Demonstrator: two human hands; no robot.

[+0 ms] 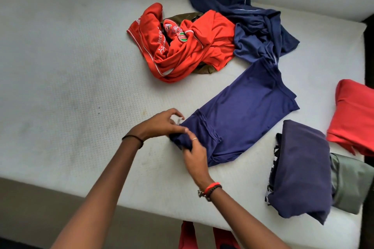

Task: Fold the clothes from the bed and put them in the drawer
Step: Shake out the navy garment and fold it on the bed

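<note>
A blue shirt point(238, 115) lies partly folded on the bed point(70, 66), its corner pinched by fingers point(191, 137) of both hands; folded piles point(303, 168) are stacked alongside, a tangled heap point(192, 46) remains, no drawer seen

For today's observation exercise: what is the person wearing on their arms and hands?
Both forearms are bare, with no sleeves in view. The left hand has a thin black band at the wrist. The right hand has a slim ring on one finger, plus a red band and dark beaded bracelets at the wrist.
</note>
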